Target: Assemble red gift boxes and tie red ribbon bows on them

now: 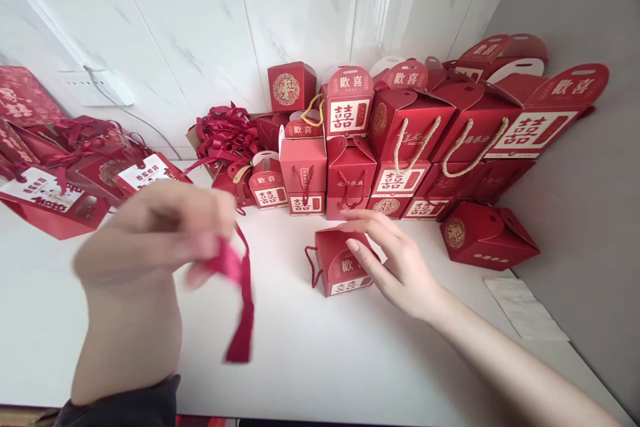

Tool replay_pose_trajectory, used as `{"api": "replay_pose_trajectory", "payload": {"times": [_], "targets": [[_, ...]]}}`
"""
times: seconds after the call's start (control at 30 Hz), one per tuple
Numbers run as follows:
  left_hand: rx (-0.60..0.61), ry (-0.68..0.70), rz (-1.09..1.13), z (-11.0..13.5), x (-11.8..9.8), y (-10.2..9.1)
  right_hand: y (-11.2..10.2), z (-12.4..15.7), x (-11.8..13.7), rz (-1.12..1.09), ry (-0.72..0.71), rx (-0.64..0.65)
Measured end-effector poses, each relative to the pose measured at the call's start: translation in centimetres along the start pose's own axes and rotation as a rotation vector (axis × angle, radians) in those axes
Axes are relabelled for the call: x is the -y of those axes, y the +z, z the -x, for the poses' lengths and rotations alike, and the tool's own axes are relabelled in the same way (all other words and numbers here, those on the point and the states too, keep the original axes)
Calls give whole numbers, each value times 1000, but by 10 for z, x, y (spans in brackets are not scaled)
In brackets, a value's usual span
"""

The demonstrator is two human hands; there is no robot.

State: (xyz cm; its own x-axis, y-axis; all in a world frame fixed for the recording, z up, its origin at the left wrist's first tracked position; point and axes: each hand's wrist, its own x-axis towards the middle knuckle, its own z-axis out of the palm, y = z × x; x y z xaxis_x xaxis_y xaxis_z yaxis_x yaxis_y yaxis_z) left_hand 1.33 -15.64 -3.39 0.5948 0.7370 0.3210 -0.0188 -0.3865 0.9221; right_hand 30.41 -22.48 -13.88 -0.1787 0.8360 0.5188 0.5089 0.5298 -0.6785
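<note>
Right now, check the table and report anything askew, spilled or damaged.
No spill or damage stands out. The ribbon heap looks messy, tangled and trailing out at the front. At right, one red box sits out of line in front of the stacked boxes.

The left hand is blurred, its fingers curled in a pinch. The right hand extends loosely bent fingers, its forearm slanting inward.

Single head cam, aimed forward and down across the bench to the tiled wall. Left hand close to the lens, right hand farther.
</note>
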Motion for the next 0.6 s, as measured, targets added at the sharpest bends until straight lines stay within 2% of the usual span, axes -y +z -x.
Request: {"api": "replay_pose_trajectory", "payload": {"times": [0.03,0.1,0.2,0.27,0.37,0.43,0.53,0.6], "targets": [[135,-48,19,-6,1,7,0,-5,10,-112,28,34],[265,-139,61,-17,5,20,3,-15,27,-398,127,100],[292,-214,107,-25,12,31,13,-27,43,-836,225,213],[302,-233,95,-26,15,33,18,-32,44,-989,269,254],[278,-228,-4,-25,15,30,13,-34,40,-1020,349,276],[230,-218,-108,-24,13,26,-1,-33,39,-973,365,272],[184,-179,-203,-24,12,18,-36,-28,43,-758,322,239],[230,-102,-153,-23,13,11,-66,-21,46,-551,237,231]]}}
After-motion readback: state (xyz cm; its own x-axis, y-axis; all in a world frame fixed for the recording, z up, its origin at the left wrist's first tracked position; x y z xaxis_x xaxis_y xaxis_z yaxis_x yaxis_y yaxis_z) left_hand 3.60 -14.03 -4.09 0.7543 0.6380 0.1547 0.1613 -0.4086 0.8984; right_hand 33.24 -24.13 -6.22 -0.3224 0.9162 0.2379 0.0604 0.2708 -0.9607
